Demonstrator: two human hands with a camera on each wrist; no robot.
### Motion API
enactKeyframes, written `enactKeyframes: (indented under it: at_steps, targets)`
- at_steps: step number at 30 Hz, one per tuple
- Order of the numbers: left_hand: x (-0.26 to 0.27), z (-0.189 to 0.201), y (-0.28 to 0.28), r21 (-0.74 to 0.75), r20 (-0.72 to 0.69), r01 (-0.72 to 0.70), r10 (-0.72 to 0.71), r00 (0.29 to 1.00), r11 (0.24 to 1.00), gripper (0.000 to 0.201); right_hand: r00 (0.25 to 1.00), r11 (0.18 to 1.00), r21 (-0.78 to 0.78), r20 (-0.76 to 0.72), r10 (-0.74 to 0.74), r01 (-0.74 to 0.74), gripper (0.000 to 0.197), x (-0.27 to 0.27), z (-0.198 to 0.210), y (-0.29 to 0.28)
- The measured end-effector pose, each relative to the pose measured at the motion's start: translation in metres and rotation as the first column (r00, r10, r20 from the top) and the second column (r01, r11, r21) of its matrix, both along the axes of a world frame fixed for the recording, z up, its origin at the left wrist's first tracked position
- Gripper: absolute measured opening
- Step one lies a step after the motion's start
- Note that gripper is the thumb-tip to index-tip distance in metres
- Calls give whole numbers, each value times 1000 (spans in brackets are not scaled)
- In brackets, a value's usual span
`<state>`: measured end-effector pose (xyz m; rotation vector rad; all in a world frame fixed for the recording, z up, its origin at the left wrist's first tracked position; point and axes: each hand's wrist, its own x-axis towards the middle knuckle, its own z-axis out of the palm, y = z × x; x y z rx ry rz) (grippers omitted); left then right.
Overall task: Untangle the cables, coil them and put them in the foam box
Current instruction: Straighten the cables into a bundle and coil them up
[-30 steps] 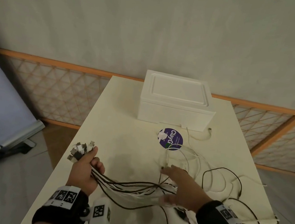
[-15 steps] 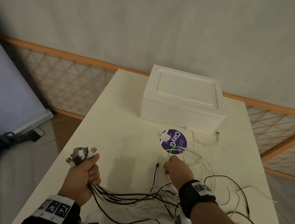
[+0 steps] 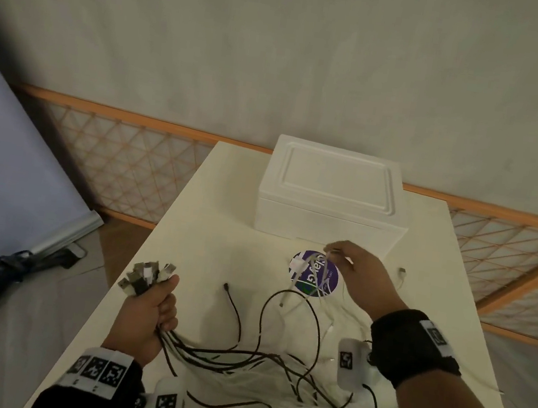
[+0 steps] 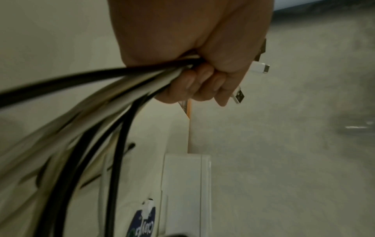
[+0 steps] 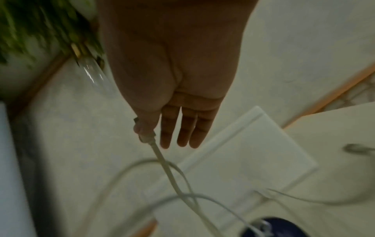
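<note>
A tangle of black and white cables (image 3: 273,363) spreads over the near part of the white table (image 3: 210,216). My left hand (image 3: 148,311) grips a bundle of them in a fist (image 4: 202,77), with several plug ends (image 3: 146,276) sticking out above it. My right hand (image 3: 357,278) is raised in front of the closed white foam box (image 3: 330,198) and pinches the plug end of a white cable (image 5: 146,136) between thumb and forefinger, the other fingers straight. That white cable (image 3: 306,271) hangs down over a round purple sticker (image 3: 314,274).
A loose cable end (image 3: 402,272) lies to the right of the box. A black cable tip (image 3: 225,287) rests mid-table. An orange lattice railing (image 3: 128,163) runs behind the table. A grey board (image 3: 5,173) and dark straps (image 3: 9,271) lie on the floor at left.
My right hand moved from the tangle forward toward the box, took a white cable end and lifted it. The left hand kept its grip on the bundle and rose slightly.
</note>
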<state>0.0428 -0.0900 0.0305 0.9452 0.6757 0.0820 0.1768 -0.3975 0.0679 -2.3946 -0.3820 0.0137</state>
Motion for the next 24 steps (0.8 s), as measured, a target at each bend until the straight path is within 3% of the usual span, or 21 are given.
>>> enactKeyframes:
  at_steps: [5, 8, 11, 14, 17, 20, 24]
  targets:
    - [24, 34, -29, 71, 109, 123, -131, 985, 990, 32, 996, 984, 153, 9, 89, -89, 23, -5, 49, 19]
    - [30, 49, -43, 130, 168, 156, -177, 970, 979, 25, 988, 991, 95, 130, 78, -91, 22, -10, 61, 23]
    - [31, 56, -53, 170, 207, 154, -188, 960, 973, 14, 980, 968, 247, 198, -2, -48, 21, -15, 70, 18]
    - [29, 58, -61, 171, 239, 153, -192, 952, 973, 11, 965, 993, 117, 260, -21, -9, 21, -18, 75, 11]
    - [28, 60, -69, 163, 262, 147, -187, 947, 975, 10, 981, 997, 78, 193, -16, 1, 21, -16, 70, 5]
    - [25, 60, -75, 173, 266, 149, -192, 945, 974, 11, 990, 998, -55, 142, 21, -14, 21, -20, 61, 2]
    - [25, 62, -84, 192, 260, 153, -201, 945, 969, 10, 986, 999, 31, 168, 21, -27, 22, -27, 60, 4]
